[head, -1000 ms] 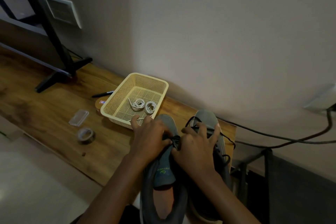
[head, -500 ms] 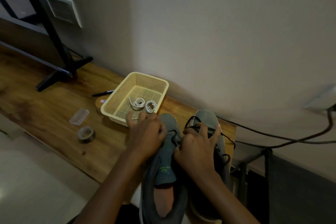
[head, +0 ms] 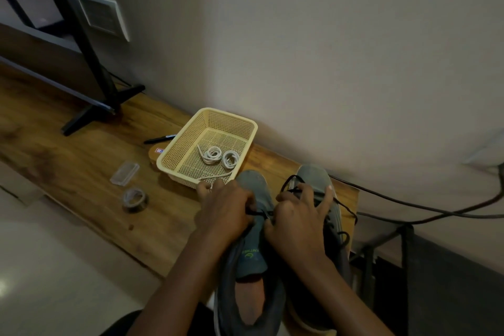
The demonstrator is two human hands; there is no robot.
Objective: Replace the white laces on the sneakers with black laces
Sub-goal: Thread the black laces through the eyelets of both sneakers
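Since a second ago the hands have been drawn slightly apart: the black lace (head: 261, 213) is now pulled taut across the sneaker (head: 252, 256) on the table (head: 81, 172). It is pinched in the grip of the left hand (head: 225, 215) and the right hand (head: 298, 222) — tightening is judged under way.

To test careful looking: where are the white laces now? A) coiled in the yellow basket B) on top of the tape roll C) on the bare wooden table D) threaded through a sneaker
A: the white laces lie coiled on the mesh floor of the yellow basket.
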